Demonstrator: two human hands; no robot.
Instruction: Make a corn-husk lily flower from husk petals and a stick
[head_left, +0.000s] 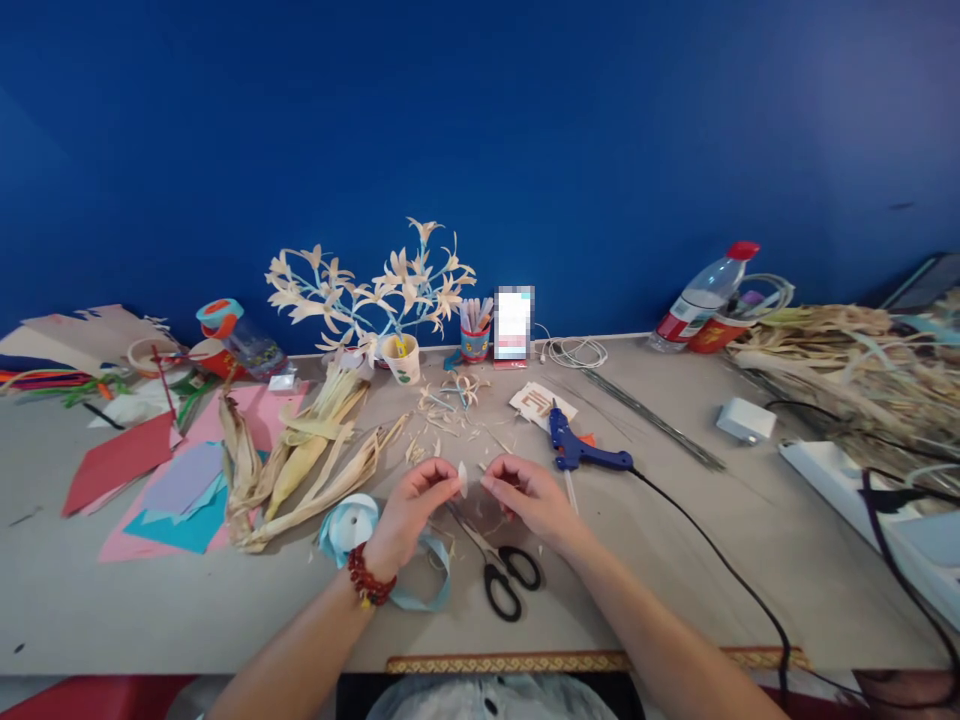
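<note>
Deep-blue wall (480, 130) fills the upper frame above a grey tabletop (247, 610). At centre, the left hand (412, 502) pinches a small, pale, petal-shaped piece (463, 480); the right hand (529, 495) curls just beside it, its grip impossible to tell. Black-handled metal scissors (493, 556) lie lower centre.

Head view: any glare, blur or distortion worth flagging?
Head view, throughout: phone screen washed out and pixelated; blue wall paler, purplish at upper right; power strip looks stretched toward the right edge; white piece in the left hand too soft for fine detail.
</note>
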